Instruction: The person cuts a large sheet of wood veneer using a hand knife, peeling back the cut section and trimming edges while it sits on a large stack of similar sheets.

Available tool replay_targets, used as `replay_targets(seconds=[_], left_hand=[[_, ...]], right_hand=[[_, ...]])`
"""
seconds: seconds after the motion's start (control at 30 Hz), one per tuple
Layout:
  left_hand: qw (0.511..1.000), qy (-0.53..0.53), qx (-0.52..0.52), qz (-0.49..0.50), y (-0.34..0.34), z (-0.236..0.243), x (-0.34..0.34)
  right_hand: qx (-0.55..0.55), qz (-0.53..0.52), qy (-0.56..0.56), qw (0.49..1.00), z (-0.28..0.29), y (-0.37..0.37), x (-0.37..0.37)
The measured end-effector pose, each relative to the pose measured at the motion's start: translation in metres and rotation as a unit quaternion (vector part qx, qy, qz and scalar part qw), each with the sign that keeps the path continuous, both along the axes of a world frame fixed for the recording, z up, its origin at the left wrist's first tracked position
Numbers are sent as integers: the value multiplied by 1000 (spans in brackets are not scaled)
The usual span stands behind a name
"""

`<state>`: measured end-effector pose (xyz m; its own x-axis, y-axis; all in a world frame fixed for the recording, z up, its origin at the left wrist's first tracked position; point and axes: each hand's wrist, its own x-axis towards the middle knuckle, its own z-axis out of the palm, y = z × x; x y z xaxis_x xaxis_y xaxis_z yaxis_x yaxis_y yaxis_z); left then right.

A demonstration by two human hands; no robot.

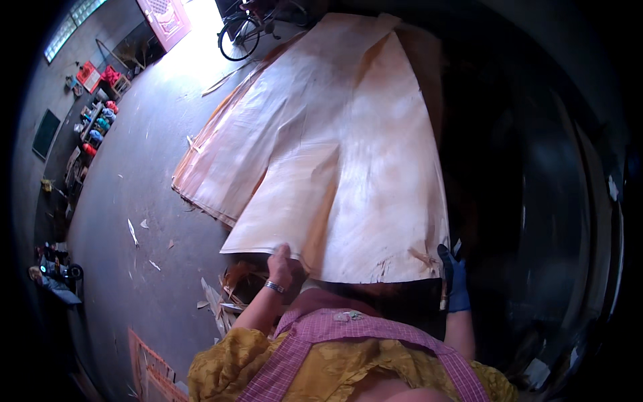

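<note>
Thin pale wood veneer sheets (382, 201) lie in a wide, overlapping pile in front of me. On top, toward the near left, is a narrower veneer piece (288, 208) with a slightly curled right side. My left hand (280, 266), bare and with a metal band at the wrist, pinches the near edge of that narrower piece. My right hand (457, 285) wears a blue and black glove and closes on the near right corner of the broad sheet. Its fingers are partly lost in shadow. A torn flap (422, 256) sticks up near that corner.
Broken veneer scraps (218, 301) lie on the floor by my left arm, with an orange frame-like piece (151, 372) nearer. A bicycle (240, 37) stands beyond the pile by the bright doorway. Cluttered shelves (97, 124) line the left wall. The right side is dark.
</note>
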<state>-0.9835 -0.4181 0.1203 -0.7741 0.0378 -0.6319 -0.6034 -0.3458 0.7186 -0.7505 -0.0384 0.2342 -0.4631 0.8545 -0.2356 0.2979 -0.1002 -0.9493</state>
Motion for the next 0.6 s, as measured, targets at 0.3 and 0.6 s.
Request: replay_targets(seconds=[0.3, 0.6], left_hand=[[999, 7, -11, -41, 65, 12, 144], [982, 39, 85, -161, 221, -1, 217]], right_hand=[[-116, -18, 46, 992, 49, 59, 201], [29, -81, 34, 996, 40, 213, 343]])
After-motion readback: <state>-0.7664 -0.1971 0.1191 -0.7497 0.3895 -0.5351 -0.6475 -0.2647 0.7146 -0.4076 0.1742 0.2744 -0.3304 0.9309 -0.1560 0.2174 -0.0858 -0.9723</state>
